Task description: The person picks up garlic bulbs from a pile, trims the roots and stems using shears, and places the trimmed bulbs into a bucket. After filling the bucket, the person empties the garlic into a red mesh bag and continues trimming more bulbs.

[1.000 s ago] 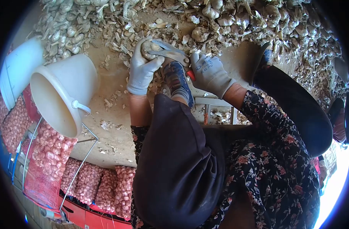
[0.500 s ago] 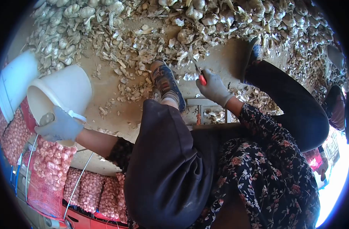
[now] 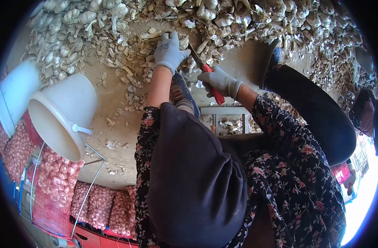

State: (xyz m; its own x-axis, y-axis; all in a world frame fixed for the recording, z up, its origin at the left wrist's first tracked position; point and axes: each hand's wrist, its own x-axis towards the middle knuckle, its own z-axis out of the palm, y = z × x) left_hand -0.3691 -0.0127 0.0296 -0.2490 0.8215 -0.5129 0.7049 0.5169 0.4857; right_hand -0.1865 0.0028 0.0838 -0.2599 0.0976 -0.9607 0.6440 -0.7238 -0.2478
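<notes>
My left hand (image 3: 168, 53), in a pale grey glove, is closed at the edge of the loose garlic skins. Between its thumb and fingers sits a garlic bulb (image 3: 183, 43). My right hand (image 3: 222, 82), gloved too, grips red-handled pruning shears (image 3: 206, 68). Their dark blades point up and left, with the tips right beside the bulb and my left thumb. Part of the handles is hidden by my right fingers.
A white bucket (image 3: 79, 99) lies tilted at the left, beside another pale bucket (image 3: 19, 91). Garlic bulbs (image 3: 226, 18) are heaped along the far side. Mesh sacks of garlic (image 3: 56, 177) stand at lower left. A metal stool frame (image 3: 224, 110) is between my legs.
My left hand has left the bucket's mouth and moved right and up to the garlic pile, where it holds a bulb. My right hand has shifted slightly left, its shears now beside the bulb.
</notes>
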